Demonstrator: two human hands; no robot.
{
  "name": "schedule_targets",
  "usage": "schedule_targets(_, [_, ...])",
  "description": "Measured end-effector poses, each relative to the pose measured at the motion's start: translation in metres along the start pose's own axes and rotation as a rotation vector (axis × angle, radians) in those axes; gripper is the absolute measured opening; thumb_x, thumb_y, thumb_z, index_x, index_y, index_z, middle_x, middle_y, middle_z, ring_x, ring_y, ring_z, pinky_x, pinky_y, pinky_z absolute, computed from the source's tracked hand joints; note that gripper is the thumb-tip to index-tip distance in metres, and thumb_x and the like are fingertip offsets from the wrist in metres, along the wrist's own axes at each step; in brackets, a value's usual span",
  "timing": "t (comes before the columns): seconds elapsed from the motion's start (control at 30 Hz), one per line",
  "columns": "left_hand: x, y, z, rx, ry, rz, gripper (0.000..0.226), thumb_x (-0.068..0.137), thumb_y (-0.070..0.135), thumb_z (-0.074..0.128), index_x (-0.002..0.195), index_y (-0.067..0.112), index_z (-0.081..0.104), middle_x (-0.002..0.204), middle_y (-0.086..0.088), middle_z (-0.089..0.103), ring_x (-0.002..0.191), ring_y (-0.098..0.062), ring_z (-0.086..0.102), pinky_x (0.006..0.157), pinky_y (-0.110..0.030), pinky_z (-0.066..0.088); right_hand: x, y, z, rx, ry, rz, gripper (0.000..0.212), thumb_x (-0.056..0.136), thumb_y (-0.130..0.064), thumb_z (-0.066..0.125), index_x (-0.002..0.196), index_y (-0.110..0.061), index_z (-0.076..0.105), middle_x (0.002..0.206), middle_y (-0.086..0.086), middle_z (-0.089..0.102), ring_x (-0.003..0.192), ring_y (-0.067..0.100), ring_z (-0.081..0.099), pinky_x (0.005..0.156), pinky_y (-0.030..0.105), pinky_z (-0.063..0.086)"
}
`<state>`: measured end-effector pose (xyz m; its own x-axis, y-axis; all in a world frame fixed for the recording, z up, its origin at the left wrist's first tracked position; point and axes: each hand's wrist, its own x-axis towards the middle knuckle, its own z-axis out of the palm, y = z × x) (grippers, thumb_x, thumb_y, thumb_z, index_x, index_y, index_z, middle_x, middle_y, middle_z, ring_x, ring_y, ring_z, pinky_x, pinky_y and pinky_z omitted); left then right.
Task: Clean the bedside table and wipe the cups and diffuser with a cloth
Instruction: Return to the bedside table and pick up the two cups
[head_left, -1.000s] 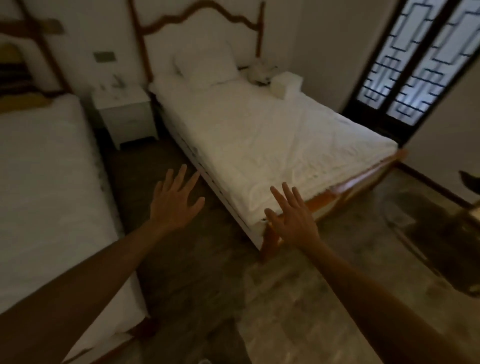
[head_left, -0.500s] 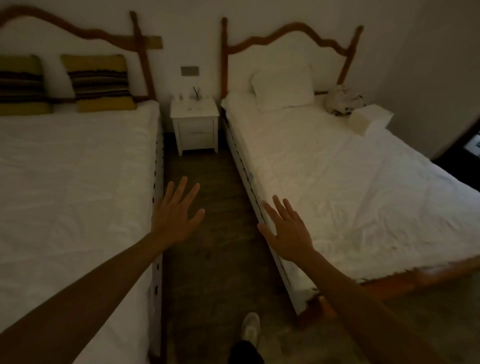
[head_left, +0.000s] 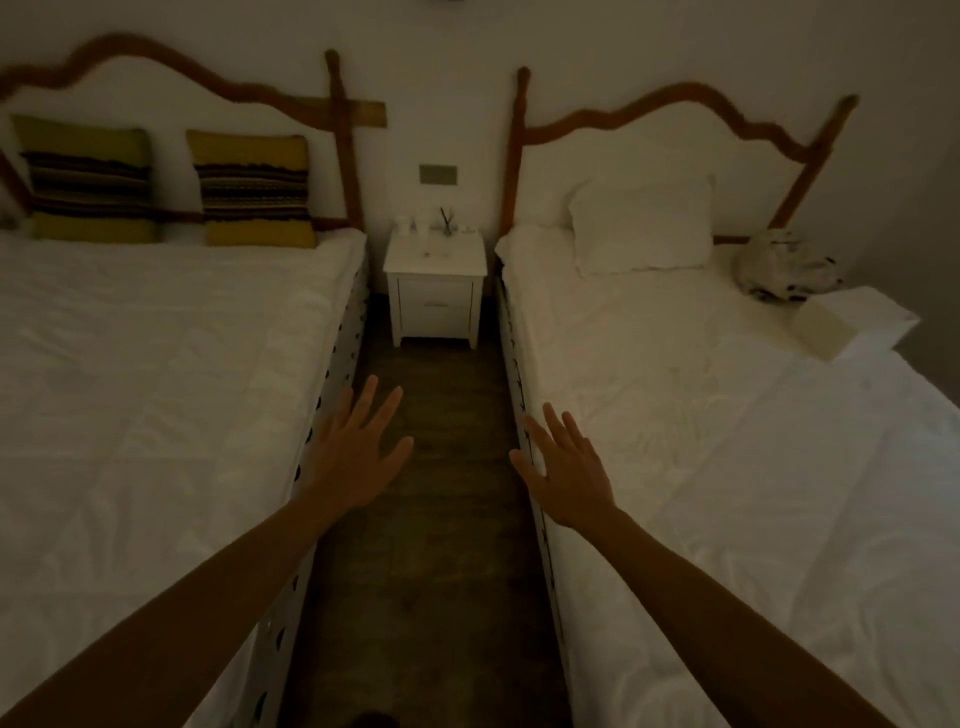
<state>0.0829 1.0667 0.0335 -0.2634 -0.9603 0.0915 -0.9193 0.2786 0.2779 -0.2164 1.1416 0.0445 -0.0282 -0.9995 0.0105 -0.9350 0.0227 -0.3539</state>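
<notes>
Reaching forward, left hand (head_left: 358, 457) and right hand (head_left: 569, 467) empty, fingers spread. Bedside table (head_left: 435, 283) far between beds; cups (head_left: 410, 227), diffuser (head_left: 447, 223) crowded there. Risk: dim light, no cloth visible, knocked cups.

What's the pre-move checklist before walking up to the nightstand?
1. Aisle floor between the beds free of obstacles: ok.
2. Bedside table in view, straight ahead: ok.
3. Left hand open and empty: ok.
4. Right hand open and empty: ok.
5. Cloth in hand or located: not ok, none visible.
6. Cups and diffuser upright on the table: cannot tell, too small and dim.
</notes>
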Motion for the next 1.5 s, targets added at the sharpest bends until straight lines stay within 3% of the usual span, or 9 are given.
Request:
schedule_targets(0.53, [0.322,-0.102,0.033,-0.097,-0.096,-0.194,0.077,0.093,0.071,0.029,0.153,0.045,-0.01,0.167,0.002,-0.012,0.153,-0.032,-0.003,0.123,-0.054,0.011,0.383,0.015,0.015,-0.049,-0.084,-0.137,0.068,0.095,-0.072,0.024,0.154,-0.049,-0.001,0.168,-0.004,-0.001,0.154,0.021,0.001,0.121,0.042,0.007])
schedule_targets(0.67, [0.407,-0.131,0.023,-0.174,-0.109,-0.2,0.077,0.096,0.065,0.036,0.148,0.049,-0.019,0.166,0.003,-0.015,0.153,-0.031,-0.005,0.123,-0.054,0.01,0.477,0.0,0.012,0.007,-0.083,-0.125,0.07,0.1,-0.053,0.041,0.155,-0.044,0.0,0.168,0.0,0.002,0.153,0.025,0.009,0.123,0.043,0.014])
schedule_targets(0.9, [0.523,-0.176,0.03,-0.156,-0.08,-0.176,0.08,0.096,0.06,0.04,0.137,0.053,-0.029,0.164,0.007,-0.021,0.153,-0.026,-0.007,0.121,-0.046,0.009,0.604,-0.009,0.031,-0.063,-0.176,-0.218,0.073,0.099,-0.039,0.048,0.158,-0.037,0.005,0.168,0.0,-0.003,0.154,0.024,0.004,0.121,0.05,0.021])
schedule_targets(1.0, [0.574,-0.197,0.035,-0.174,-0.091,-0.185,0.085,0.095,0.059,0.046,0.137,0.055,-0.028,0.163,0.01,-0.022,0.153,-0.026,-0.008,0.121,-0.047,0.011,0.661,-0.012,0.044,-0.065,-0.2,-0.219,0.071,0.098,-0.039,0.048,0.159,-0.034,0.011,0.168,0.0,-0.001,0.154,0.024,0.007,0.122,0.05,0.022])
schedule_targets(1.1, [0.649,-0.224,0.037,-0.211,-0.09,-0.211,0.084,0.095,0.054,0.05,0.151,0.05,-0.013,0.163,0.011,-0.02,0.153,-0.025,-0.009,0.12,-0.049,0.016,0.747,-0.012,0.058,-0.018,-0.24,-0.229,0.071,0.099,-0.036,0.049,0.158,-0.034,0.01,0.168,0.0,-0.002,0.152,0.027,0.017,0.121,0.048,0.026])
schedule_targets(1.17, [0.692,-0.241,0.041,-0.222,-0.092,-0.232,0.082,0.097,0.05,0.051,0.155,0.043,-0.006,0.162,0.012,-0.022,0.152,-0.024,-0.011,0.12,-0.05,0.019,0.804,-0.012,0.065,0.024,-0.264,-0.217,0.076,0.099,-0.034,0.051,0.156,-0.043,0.002,0.168,-0.002,-0.007,0.142,0.03,0.037,0.111,0.045,0.042])
schedule_targets(1.23, [0.733,-0.259,0.042,-0.226,-0.113,-0.25,0.084,0.097,0.044,0.053,0.156,0.039,-0.006,0.159,0.013,-0.026,0.152,-0.026,-0.01,0.119,-0.05,0.022,0.856,-0.016,0.07,0.068,-0.29,-0.186,0.078,0.099,-0.034,0.052,0.154,-0.047,-0.002,0.167,-0.005,-0.01,0.112,0.021,0.061,0.086,0.034,0.057])
schedule_targets(1.3, [0.773,-0.276,0.043,-0.232,-0.115,-0.267,0.085,0.098,0.041,0.053,0.157,0.035,-0.007,0.159,0.011,-0.026,0.153,-0.029,-0.008,0.119,-0.05,0.025,0.902,-0.019,0.075,0.118,-0.318,-0.18,0.077,0.099,-0.033,0.051,0.156,-0.042,0.0,0.166,-0.009,-0.009,0.097,0.014,0.064,0.073,0.029,0.059])
schedule_targets(1.5, [0.862,-0.311,0.054,-0.262,-0.127,-0.326,0.084,0.099,0.04,0.052,0.157,0.035,-0.008,0.164,0.007,-0.021,0.154,-0.026,-0.003,0.119,-0.045,0.026,1.007,-0.03,0.086,0.063,-0.388,-0.193,0.078,0.099,-0.022,0.053,0.158,-0.037,0.004,0.167,-0.006,-0.007,0.114,0.019,0.059,0.072,0.023,0.056])
